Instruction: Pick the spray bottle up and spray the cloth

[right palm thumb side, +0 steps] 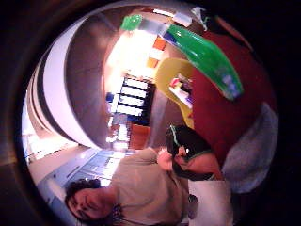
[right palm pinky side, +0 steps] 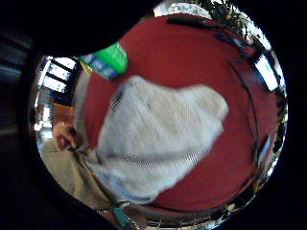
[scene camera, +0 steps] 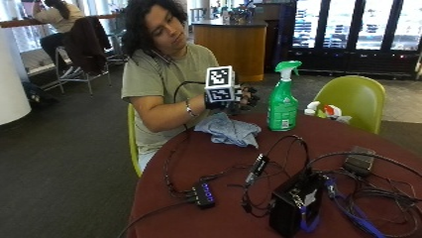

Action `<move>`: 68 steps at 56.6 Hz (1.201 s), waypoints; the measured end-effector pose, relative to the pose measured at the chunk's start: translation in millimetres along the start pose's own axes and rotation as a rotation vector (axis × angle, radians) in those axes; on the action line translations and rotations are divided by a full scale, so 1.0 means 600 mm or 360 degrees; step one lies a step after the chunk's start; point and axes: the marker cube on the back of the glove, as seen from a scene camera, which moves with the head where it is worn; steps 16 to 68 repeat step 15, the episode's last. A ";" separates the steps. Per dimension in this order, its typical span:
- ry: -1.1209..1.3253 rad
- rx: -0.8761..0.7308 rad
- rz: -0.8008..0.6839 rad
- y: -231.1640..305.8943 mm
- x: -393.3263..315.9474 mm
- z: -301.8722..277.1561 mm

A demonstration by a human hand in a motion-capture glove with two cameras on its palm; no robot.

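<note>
Black box (scene camera: 296,206) and cables at table's (scene camera: 217,218) near edge. Cloth (scene camera: 229,130) bunched by person's edge as target; spray bottle (scene camera: 283,97) upright beside it, ungrasped. Right hand (scene camera: 227,96) raised above cloth, fingers loosely curled, empty.

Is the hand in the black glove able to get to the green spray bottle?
Probably yes. The gloved right hand is raised beside the green plastic spray bottle, with nothing between them; the crumpled blue-grey cloth lies below.

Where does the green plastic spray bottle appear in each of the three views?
Outside view: green plastic spray bottle stands upright on the round red table, beside the crumpled grey-blue cloth.
Little finger palm view: bottle beside the cloth.
Thumb palm view: bottle over the table; cloth apart.
Shared landmark: the cloth.
</note>
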 end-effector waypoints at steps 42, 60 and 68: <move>0.0349 0.0026 0.0065 0.123 0.008 0.017; 0.0349 0.0026 0.0065 0.123 0.008 0.017; 0.0349 0.0026 0.0065 0.123 0.008 0.017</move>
